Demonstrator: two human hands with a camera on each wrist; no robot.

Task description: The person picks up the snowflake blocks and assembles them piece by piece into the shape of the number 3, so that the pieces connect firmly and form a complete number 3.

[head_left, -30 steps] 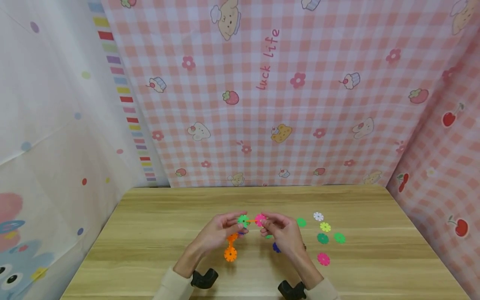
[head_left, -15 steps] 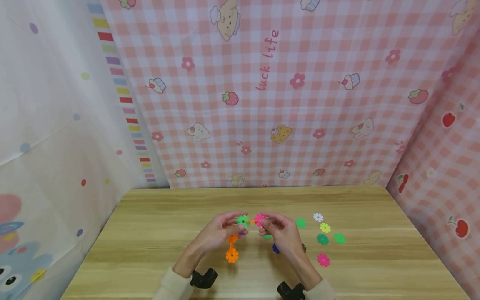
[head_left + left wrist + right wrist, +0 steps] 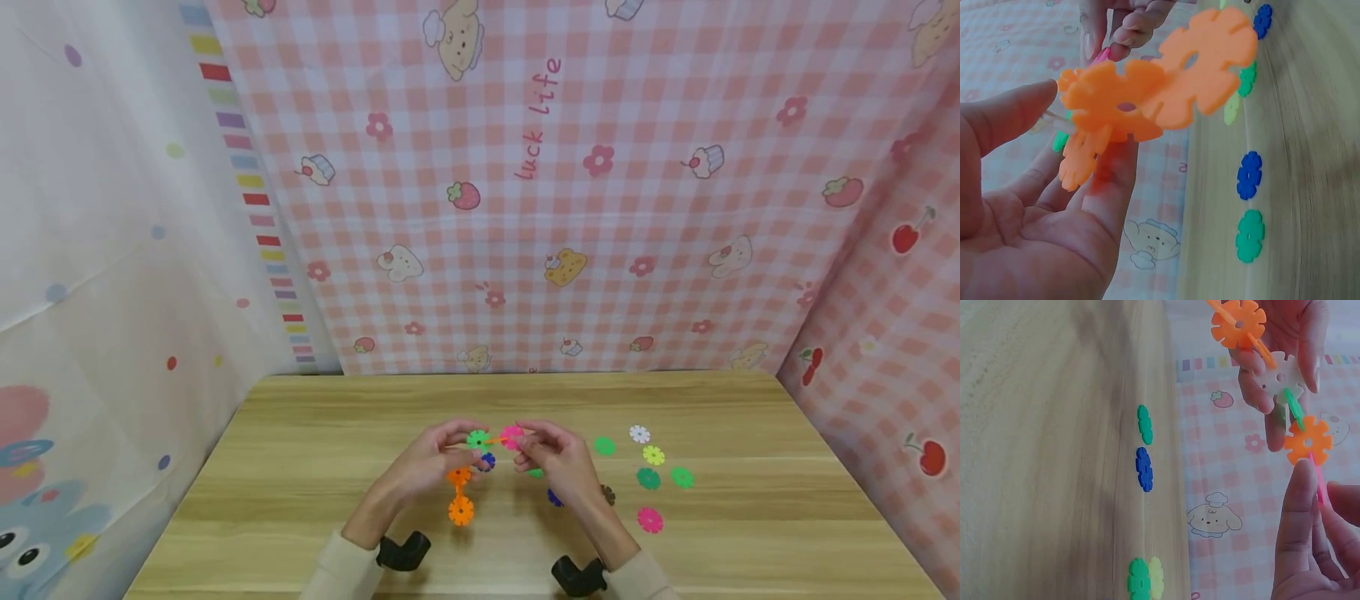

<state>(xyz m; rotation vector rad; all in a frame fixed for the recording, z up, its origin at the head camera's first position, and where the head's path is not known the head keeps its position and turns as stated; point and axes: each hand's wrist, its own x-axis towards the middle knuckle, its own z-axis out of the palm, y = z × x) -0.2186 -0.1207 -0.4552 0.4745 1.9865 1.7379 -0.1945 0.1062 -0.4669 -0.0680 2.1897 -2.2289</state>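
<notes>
A chain of slotted plastic snowflake discs hangs between the two hands above the table. My left hand (image 3: 429,458) pinches the chain near a white disc (image 3: 1280,379), which sits between orange discs and a green disc (image 3: 478,442). Two linked orange discs (image 3: 461,510) dangle below that hand. My right hand (image 3: 558,462) pinches a pink disc (image 3: 512,437) at the chain's other end. In the right wrist view, the pink disc is edge-on and joins an orange disc (image 3: 1308,442). The fingers partly cover the joints.
Loose discs lie on the wooden table (image 3: 300,483), mostly to the right: white (image 3: 639,434), yellow (image 3: 653,455), pink (image 3: 650,521), dark green (image 3: 648,478) and several others. A blue disc (image 3: 487,461) shows between the hands. Patterned cloths hang behind and at both sides.
Both hands have shifted slightly left with the chain between them. The blue disc beneath now shows more fully. Both grips look the same.
</notes>
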